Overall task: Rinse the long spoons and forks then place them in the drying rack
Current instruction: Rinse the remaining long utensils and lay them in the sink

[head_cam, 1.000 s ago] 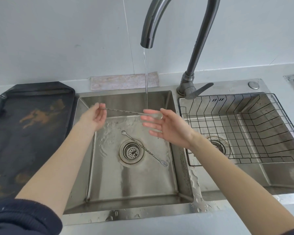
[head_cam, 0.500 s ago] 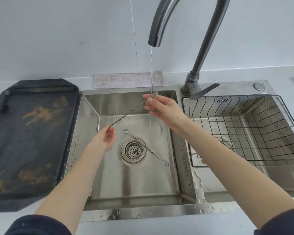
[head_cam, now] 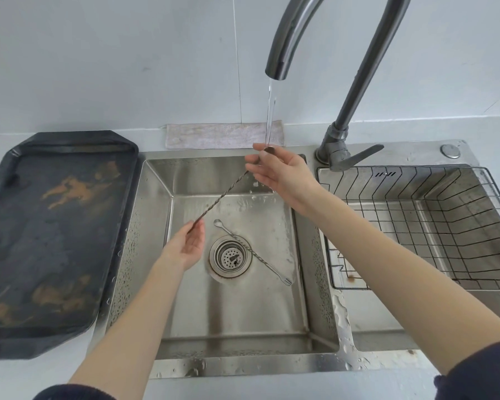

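Tray: a dark, stained tray (head_cam: 55, 241) lies on the pale tabletop (head_cam: 0, 379), just left of the sink.
Left hand: the left hand (head_cam: 186, 245) hovers over the left basin (head_cam: 156, 255), palm up, its grip pinched on the lower end of the held utensil.
Held utensil: a long twisted-handle spoon (head_cam: 220, 197) slants up from the left hand to the right; its upper end sits under the water stream (head_cam: 270, 116), partly hidden by fingers.
Second utensil: a long twisted fork (head_cam: 260, 259) lies flat on the basin floor, crossing the edge of the drain strainer (head_cam: 229, 256), tines toward the right wall, rounded end near the left hand.
Cloth: a folded grey cloth (head_cam: 220, 135) rests against the wall behind the basin.
Right hand: the right hand (head_cam: 283, 176) is raised near the back of the basin, thumb and fingertips closed on the spoon's upper end, remaining fingers spread.
Faucet: the curved faucet (head_cam: 341, 140) is running, its lever pointing right.
Drying rack: a black wire drying rack (head_cam: 416, 223) sits in the right basin, with no cutlery seen in it.
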